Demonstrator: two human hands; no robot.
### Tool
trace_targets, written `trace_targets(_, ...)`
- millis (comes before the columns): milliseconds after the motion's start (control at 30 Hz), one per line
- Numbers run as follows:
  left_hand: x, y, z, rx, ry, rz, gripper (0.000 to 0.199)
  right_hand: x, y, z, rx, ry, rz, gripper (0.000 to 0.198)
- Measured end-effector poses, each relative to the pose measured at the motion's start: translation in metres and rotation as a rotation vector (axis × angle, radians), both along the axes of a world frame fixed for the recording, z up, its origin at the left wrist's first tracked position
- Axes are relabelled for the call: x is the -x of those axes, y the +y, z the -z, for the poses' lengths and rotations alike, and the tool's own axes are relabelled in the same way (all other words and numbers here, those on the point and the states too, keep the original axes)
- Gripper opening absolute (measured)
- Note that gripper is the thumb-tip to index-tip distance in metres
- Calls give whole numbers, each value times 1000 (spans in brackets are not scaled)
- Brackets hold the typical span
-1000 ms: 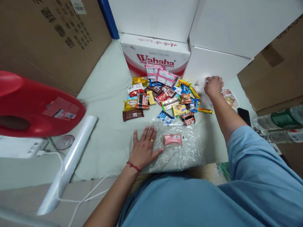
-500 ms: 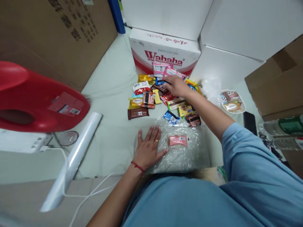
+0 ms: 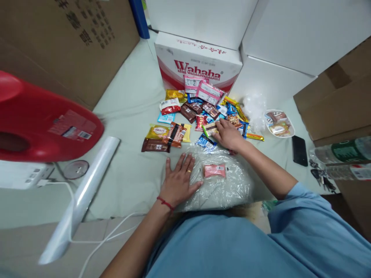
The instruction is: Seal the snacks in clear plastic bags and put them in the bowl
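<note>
My left hand (image 3: 179,181) lies flat with its fingers spread on the left edge of a clear plastic sheet (image 3: 232,189). To its right, a pink wrapped snack (image 3: 214,170) rests on that sheet. My right hand (image 3: 230,136) reaches into the pile of snacks. Its thumb and fingers close over the right end of a green-and-brown snack packet (image 3: 209,129), hiding that end. Just below is a blue packet (image 3: 206,141); a red packet (image 3: 201,122) lies above. Further left are an orange-brown packet (image 3: 174,135) and a dark brown bar (image 3: 155,145).
A Wahaha box (image 3: 199,65) stands behind the pile. At right are a white tub of snacks (image 3: 292,130), a phone (image 3: 299,150), keys (image 3: 321,177) and bottles (image 3: 344,150). A red jug (image 3: 49,119) and a plastic-film roll (image 3: 84,193) lie left.
My right hand has come down and toward me, from the pink packets to the green-and-brown packet. The dark brown bar lies further left. My left hand stays on the sheet.
</note>
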State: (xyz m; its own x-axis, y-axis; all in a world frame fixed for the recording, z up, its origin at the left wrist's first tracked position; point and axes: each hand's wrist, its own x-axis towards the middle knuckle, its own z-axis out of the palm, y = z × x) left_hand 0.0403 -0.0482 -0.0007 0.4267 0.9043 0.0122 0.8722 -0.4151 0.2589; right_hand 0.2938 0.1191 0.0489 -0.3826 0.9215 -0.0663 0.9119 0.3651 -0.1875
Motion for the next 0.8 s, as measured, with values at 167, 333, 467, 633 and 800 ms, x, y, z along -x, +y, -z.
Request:
trace_targets(167,-1,1,0,-19,20,3,84,20,-23,6,51,26,-163,63)
trace_targets(333,-2,0,-2,-32,68,17,84,26,-20,-1,19,100,-234,50)
trace_targets(467,-1,0,0,-44,67,17,85,-6,-29,-7,-3,186,-274,45)
trace_targets(633,-2,1,3,-29,60,-2,87,-69,-47,-15,-84,155,125,38)
trace_targets(800,-4,2,1,-14,81,-6,82,-91,-51,-9,191,62,194,31)
